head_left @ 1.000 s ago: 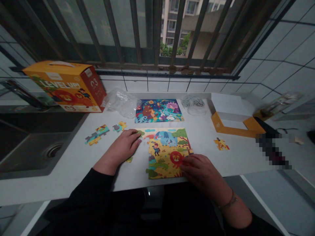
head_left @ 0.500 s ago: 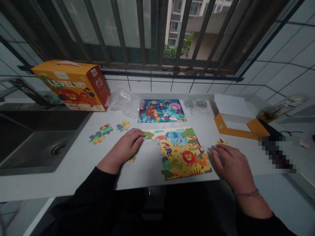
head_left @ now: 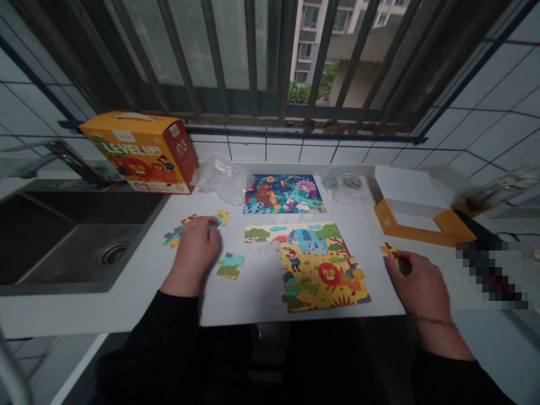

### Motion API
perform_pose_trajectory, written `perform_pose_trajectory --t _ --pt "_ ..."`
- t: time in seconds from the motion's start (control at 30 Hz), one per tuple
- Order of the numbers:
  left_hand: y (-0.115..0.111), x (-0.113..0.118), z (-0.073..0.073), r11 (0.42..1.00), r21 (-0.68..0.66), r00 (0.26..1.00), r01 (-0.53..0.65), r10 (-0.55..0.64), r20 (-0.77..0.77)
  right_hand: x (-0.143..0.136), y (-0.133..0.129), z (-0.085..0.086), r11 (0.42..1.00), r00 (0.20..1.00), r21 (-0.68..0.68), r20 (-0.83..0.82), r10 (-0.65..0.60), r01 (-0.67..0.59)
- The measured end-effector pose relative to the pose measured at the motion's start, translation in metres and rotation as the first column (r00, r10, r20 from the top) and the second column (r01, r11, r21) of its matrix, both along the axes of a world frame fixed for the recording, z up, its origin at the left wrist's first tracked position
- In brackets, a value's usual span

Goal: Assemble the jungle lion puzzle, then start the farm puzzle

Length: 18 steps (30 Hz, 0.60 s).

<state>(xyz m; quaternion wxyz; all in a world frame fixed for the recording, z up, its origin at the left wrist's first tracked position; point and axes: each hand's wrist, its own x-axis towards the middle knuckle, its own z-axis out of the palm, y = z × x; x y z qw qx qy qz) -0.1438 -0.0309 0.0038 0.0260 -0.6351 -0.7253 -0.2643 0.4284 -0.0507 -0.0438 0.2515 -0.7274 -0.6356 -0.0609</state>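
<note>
A partly joined jigsaw puzzle (head_left: 323, 275) with a lion, elephants and trees lies on the white counter between my hands. At its left, my left hand (head_left: 194, 250) is bent over loose pieces, fingertips closed at the grey edge of a yellow and blue puzzle piece (head_left: 223, 217). More joined pieces (head_left: 172, 236) show partly from under that hand. Nearer the front lies a green and blue piece (head_left: 231, 266). My right hand (head_left: 417, 281) pinches a small orange and dark puzzle piece (head_left: 388, 249) on the counter, right of the puzzle.
Behind the puzzle lies a dark blue picture sheet (head_left: 284, 194), between a clear plastic bag (head_left: 223, 180) and a clear plastic packet (head_left: 343, 185). An orange box (head_left: 139, 152) stands by the sink (head_left: 76, 242). An open box lid (head_left: 422, 219) sits at the right.
My left hand has moved left from the puzzle's upper left corner to the loose pieces, uncovering the green and blue piece. My right hand has shifted right, away from the puzzle, and closed on the orange piece.
</note>
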Motion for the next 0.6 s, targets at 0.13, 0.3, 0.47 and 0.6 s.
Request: perform_pose_trajectory --t 0.13,0.3,0.47,0.6 --pt "-0.001 -0.017 -0.003 0.991 -0.005 0.990 -0.137 0.137 -0.030 -0.002 -0.001 0.003 1.000 1.000 0.005 0.006 0.014 -0.014" --pt "-0.012 -0.050 0.003 0.920 -0.059 0.921 -0.386 0.389 0.029 -0.002 -0.001 0.003 1.000 0.999 0.002 0.033 0.021 -0.021" --pt "-0.016 -0.070 0.005 0.895 -0.087 0.893 -0.438 0.444 0.075 -0.003 -0.001 0.005 1.000 0.998 -0.006 0.056 0.028 -0.027" --pt "-0.018 -0.072 0.006 0.913 -0.053 0.903 -0.404 0.408 0.134 -0.001 0.000 0.003 1.000 0.998 -0.001 0.059 0.027 -0.027"
